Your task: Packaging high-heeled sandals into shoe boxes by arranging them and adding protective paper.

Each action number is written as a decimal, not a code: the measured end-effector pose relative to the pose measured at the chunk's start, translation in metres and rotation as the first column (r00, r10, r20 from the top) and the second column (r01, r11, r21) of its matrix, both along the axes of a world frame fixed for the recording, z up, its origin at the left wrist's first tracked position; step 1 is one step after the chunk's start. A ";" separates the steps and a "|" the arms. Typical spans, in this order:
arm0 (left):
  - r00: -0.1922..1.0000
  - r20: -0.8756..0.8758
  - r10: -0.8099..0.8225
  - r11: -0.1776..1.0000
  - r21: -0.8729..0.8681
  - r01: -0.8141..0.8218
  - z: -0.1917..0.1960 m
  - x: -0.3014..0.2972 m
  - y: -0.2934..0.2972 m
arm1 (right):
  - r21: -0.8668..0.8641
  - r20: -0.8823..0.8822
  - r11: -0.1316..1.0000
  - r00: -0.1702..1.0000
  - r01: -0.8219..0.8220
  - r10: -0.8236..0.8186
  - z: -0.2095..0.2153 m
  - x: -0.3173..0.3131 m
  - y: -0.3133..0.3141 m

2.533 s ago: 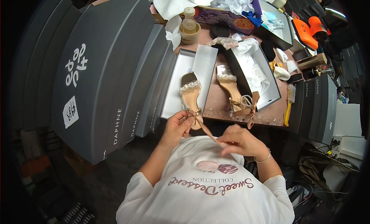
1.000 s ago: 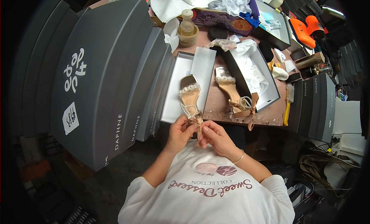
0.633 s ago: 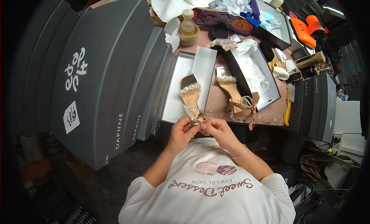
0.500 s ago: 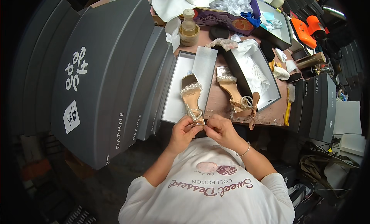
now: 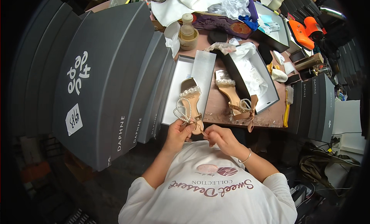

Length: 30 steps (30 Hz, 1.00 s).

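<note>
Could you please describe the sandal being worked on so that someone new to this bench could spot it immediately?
Start at the stack of tall grey shoeboxes on the left, then look to the open white box lid beside them. The sandal lies over its near end, its heel end held by the left hand and right hand. Unlike the other sandal lying untouched on the table, its pearl straps hang loose.

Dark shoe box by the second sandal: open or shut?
Open. The dark shoe box has no lid on; white tissue paper shows inside, and no shoe in it.

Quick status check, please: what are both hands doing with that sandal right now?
Left hand grips the pearl-strapped sandal at its heel end. Right hand pinches the sandal's thin ribbon strap. Second sandal lies apart on the worktable; nothing blocking.
</note>
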State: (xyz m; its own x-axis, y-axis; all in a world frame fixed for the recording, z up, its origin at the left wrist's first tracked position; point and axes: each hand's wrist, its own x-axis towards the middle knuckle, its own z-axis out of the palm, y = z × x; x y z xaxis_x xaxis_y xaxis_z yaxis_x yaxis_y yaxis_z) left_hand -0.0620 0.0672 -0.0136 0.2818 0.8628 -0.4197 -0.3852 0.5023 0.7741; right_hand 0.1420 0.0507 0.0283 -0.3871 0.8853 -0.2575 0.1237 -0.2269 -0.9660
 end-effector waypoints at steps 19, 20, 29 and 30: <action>0.929 -0.289 -0.232 0.968 0.024 0.249 0.034 0.002 0.021 | -0.253 -0.230 0.966 0.973 -0.058 -0.002 -0.032 0.004 0.006; 0.895 -0.368 -0.251 0.945 0.110 0.310 0.033 -0.004 0.021 | -0.228 -0.229 0.973 0.973 -0.038 -0.015 -0.036 0.000 0.001; 0.677 -0.726 0.121 0.687 0.554 0.471 0.060 -0.001 0.031 | 0.005 -0.097 1.000 0.995 -0.008 0.008 -0.028 -0.016 0.003; 0.753 -0.657 0.036 0.786 0.484 0.384 0.049 -0.002 0.029 | -0.019 -0.070 1.000 0.997 -0.023 0.022 -0.029 -0.015 0.003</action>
State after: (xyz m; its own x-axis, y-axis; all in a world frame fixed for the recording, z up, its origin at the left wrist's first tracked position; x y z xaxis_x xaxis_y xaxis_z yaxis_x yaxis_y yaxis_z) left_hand -0.0635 0.0965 0.0355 0.3201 0.9473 -0.0101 0.3158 -0.0966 0.9439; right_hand 0.1269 0.0541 -0.0009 -0.4247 0.8712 -0.2463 0.0616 -0.2436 -0.9679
